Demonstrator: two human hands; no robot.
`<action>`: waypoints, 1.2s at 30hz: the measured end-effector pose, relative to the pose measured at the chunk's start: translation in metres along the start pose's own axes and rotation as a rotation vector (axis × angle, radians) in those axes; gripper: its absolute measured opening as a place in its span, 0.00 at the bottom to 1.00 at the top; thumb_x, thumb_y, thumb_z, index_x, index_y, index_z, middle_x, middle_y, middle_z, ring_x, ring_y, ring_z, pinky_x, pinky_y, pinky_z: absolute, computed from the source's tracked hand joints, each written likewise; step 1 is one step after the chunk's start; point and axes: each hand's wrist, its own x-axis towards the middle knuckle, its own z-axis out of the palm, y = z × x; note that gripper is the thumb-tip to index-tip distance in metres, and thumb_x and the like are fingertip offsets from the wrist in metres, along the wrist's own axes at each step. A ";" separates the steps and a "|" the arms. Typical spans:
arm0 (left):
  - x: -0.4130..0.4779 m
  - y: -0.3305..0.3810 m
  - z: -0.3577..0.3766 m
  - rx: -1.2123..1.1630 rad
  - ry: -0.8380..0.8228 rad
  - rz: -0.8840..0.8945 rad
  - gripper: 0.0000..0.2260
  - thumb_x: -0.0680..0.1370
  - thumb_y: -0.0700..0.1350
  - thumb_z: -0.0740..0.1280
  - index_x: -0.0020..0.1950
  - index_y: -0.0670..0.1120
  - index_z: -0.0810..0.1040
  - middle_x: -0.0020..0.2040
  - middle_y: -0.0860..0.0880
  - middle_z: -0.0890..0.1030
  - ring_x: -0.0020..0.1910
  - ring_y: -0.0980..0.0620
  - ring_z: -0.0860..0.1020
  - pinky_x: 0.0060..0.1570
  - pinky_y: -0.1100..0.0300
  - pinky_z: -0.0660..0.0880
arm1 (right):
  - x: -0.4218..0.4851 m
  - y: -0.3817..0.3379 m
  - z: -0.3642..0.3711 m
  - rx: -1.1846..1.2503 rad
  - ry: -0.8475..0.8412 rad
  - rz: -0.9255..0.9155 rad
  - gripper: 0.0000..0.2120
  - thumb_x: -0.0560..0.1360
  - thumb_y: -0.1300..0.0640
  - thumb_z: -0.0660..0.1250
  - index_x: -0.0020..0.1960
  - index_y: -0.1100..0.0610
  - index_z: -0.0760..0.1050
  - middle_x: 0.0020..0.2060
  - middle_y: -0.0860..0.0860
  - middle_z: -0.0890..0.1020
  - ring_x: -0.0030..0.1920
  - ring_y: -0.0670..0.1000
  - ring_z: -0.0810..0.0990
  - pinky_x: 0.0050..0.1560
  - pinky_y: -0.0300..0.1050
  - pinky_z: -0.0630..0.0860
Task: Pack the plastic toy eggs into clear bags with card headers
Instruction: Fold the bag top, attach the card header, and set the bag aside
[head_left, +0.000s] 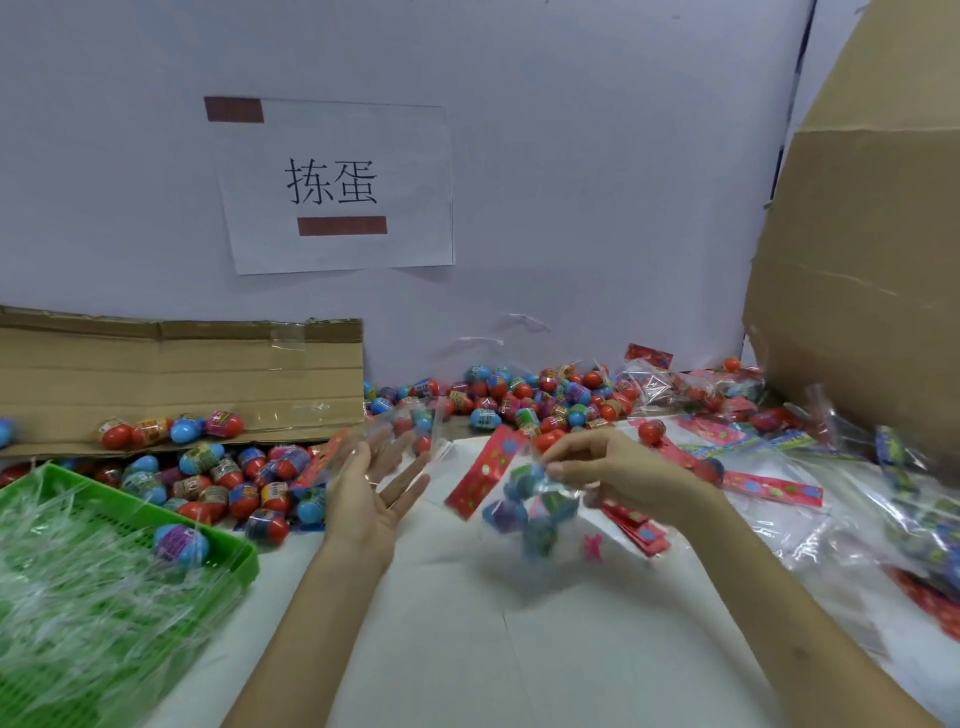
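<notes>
Nearest, at our left, the green basket (228, 551) holds clear film (78, 597) w/ one egg (180, 543) on top. Our left hand (371, 488) is loose, fingers straight & spread, gripping nothing. A blurred bag (415, 423) sits just past its fingertips; contact unclear. Our right hand (618, 470) pinches the filled bag (535, 512) at its neck, w/ the red card header (485, 478) sticking out left. Prob. light, slick, floppy film, so best held by the stiffer header. Farther back, loose eggs (540, 400) heap by the wall (597, 208).
</notes>
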 end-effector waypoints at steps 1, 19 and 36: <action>0.000 -0.001 0.001 -0.001 0.005 -0.010 0.16 0.88 0.50 0.55 0.62 0.47 0.81 0.55 0.46 0.87 0.45 0.46 0.88 0.44 0.51 0.81 | 0.003 -0.003 -0.011 0.128 0.095 -0.059 0.09 0.72 0.56 0.75 0.51 0.56 0.85 0.48 0.54 0.86 0.41 0.47 0.85 0.38 0.39 0.81; -0.008 -0.011 0.011 0.059 -0.057 -0.077 0.14 0.87 0.51 0.57 0.60 0.48 0.81 0.54 0.46 0.88 0.47 0.43 0.88 0.40 0.52 0.86 | 0.056 0.054 -0.156 -0.738 1.061 0.160 0.28 0.74 0.62 0.73 0.72 0.63 0.69 0.65 0.64 0.75 0.66 0.65 0.73 0.63 0.58 0.73; -0.001 -0.014 0.007 0.031 -0.052 -0.128 0.15 0.87 0.52 0.57 0.61 0.48 0.81 0.54 0.45 0.88 0.48 0.41 0.87 0.37 0.52 0.85 | 0.037 0.007 -0.170 0.079 0.596 -0.181 0.12 0.75 0.50 0.74 0.54 0.56 0.86 0.40 0.48 0.86 0.38 0.49 0.81 0.37 0.38 0.79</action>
